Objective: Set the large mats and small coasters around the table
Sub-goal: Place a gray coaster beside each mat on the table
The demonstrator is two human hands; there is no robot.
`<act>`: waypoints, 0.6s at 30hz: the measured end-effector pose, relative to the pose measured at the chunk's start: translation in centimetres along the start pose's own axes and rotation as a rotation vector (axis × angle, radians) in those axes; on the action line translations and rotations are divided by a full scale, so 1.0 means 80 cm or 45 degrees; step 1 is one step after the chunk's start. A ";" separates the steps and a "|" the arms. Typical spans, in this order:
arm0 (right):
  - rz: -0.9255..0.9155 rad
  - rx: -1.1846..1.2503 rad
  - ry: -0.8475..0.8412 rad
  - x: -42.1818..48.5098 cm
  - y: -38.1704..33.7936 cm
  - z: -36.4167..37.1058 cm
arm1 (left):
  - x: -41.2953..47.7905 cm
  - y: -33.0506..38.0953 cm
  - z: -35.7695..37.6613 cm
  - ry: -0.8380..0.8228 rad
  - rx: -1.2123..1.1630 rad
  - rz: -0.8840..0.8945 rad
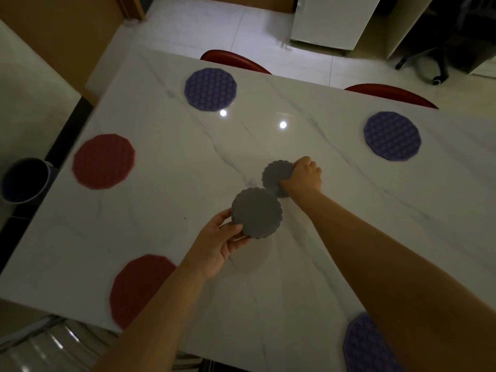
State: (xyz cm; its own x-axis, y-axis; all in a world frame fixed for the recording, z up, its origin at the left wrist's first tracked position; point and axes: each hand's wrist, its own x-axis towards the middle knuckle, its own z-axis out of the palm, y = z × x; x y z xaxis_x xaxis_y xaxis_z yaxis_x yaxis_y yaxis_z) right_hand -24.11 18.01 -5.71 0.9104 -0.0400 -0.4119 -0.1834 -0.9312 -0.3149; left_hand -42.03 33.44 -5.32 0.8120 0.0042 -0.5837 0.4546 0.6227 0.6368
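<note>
Left hand (pixel 218 244) pinches a stack of grey coasters (pixel 256 214) by its 7 o'clock edge, held above table (pixel 166 224) centre. Right hand (pixel 304 174) grips a single grey coaster (pixel 276 174) at its 3 o'clock rim. Five large mats lie around the perimeter. Coasters look light, flexible, grippy; best held by the scalloped rim.

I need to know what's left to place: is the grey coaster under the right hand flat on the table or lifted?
Cannot tell for sure. The right hand grips the grey coaster at its edge, low over the table.
</note>
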 end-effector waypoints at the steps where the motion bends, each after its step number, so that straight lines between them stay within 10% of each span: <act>1: 0.021 0.055 -0.001 -0.001 0.001 0.000 | 0.001 0.000 0.001 -0.001 0.002 0.000; 8: 0.044 0.083 -0.016 -0.007 0.024 -0.006 | 0.004 0.000 0.005 -0.045 -0.006 -0.013; 18: 0.085 1.203 0.217 -0.097 0.088 -0.085 | 0.000 -0.003 0.015 -0.101 -0.028 -0.025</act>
State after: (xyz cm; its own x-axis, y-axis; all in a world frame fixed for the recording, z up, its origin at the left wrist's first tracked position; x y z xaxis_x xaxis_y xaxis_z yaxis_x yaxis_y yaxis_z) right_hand -29.98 9.28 1.07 0.9152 -0.2040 -0.3476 -0.3922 -0.2518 -0.8847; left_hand -41.69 32.40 -4.87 0.8300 -0.0693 -0.5535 0.4630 0.6389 0.6143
